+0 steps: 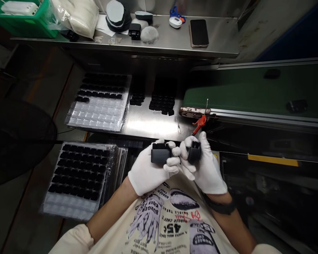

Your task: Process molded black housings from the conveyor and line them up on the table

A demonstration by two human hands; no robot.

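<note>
Both of my hands wear white gloves and are close together at the front edge of the steel table. My left hand [144, 173] has its fingers closed round a small black box-shaped plastic part [159, 156]. In my right hand [208, 173], another small black plastic part [194, 152] is gripped, with a glossy top edge. Rows of similar black parts [162, 100] lie on the steel table [148, 123] beyond my hands. An orange-handled air blow gun [200, 122] with a thin metal nozzle is just past my right hand.
To the left, a clear blister tray [95, 114] is partly filled with black parts; a fuller tray [71, 206] lies nearer. A green conveyor belt [241, 88] carries two dark parts at right. The back shelf [169, 40] holds a phone [199, 32] and a green bin [29, 26].
</note>
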